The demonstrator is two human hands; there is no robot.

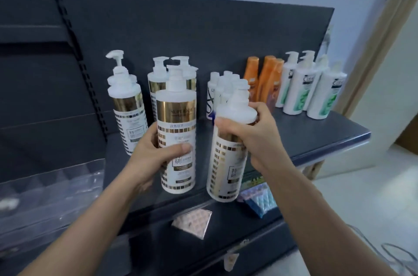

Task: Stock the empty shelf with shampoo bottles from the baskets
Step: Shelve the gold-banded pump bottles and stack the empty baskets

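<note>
We are gripping a white and gold pump bottle (pixel 177 140) in our left hand (pixel 156 153) and a second matching bottle (pixel 228 158) in our right hand (pixel 253 133), both fists closed around them over the front edge of the dark shelf (pixel 316 138). Behind them, more gold-banded bottles (pixel 127 106) are standing toward the back panel. Farther right, we are seeing orange bottles (pixel 264 79) beside green-and-white bottles (pixel 303 88).

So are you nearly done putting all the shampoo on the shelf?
Partly. Gold-banded pump bottles, white bottles, orange bottles and green-labelled bottles already stand at the back of the shelf. The left hand and right hand each grip one more gold-banded bottle, not yet set down. The shelf's front has room; the baskets aren't clearly visible.
</note>
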